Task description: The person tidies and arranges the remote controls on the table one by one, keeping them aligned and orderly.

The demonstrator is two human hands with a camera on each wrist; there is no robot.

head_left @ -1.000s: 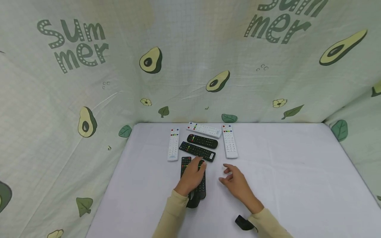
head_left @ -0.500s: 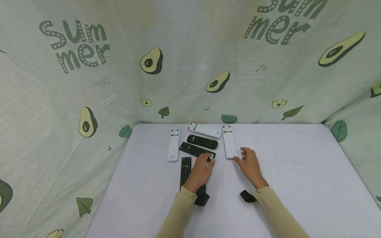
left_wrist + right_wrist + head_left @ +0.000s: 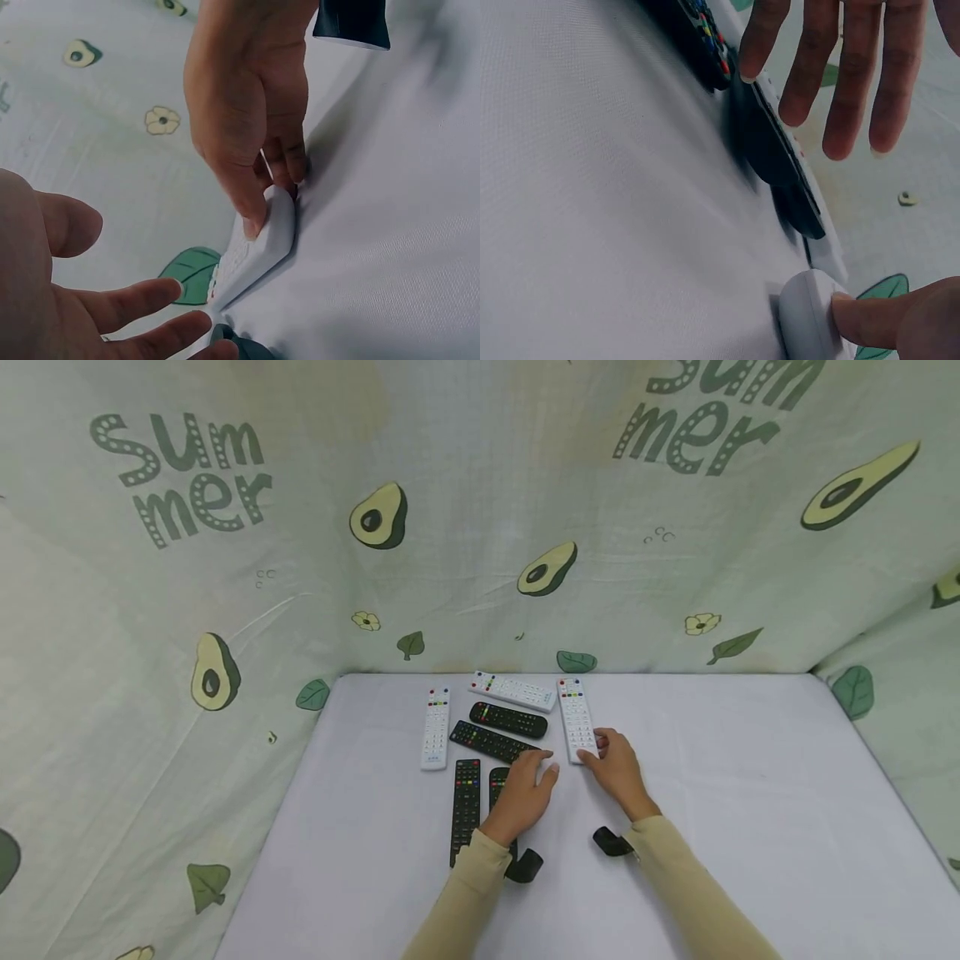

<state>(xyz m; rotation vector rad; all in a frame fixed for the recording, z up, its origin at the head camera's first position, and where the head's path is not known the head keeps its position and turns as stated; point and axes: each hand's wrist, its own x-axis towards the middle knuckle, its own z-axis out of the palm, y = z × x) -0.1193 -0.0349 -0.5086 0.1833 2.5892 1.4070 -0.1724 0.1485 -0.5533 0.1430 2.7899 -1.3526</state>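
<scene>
Right hand (image 3: pixel 618 772) pinches the rightmost white remote (image 3: pixel 575 717) — left hand (image 3: pixel 521 795) nearby.

A white table (image 3: pixel 780 802) with three white remotes (image 3: pixel 435 728) and four black remotes (image 3: pixel 508 719) on top.

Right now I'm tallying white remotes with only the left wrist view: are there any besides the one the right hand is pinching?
Observer: Yes, two more: the head view shows a left white remote and a rear white remote.
Operator: And which remotes does the left hand overlap, seen from the head?
Observer: The left hand hides parts of the nearer crosswise black remote and the right lengthwise black remote.
</scene>
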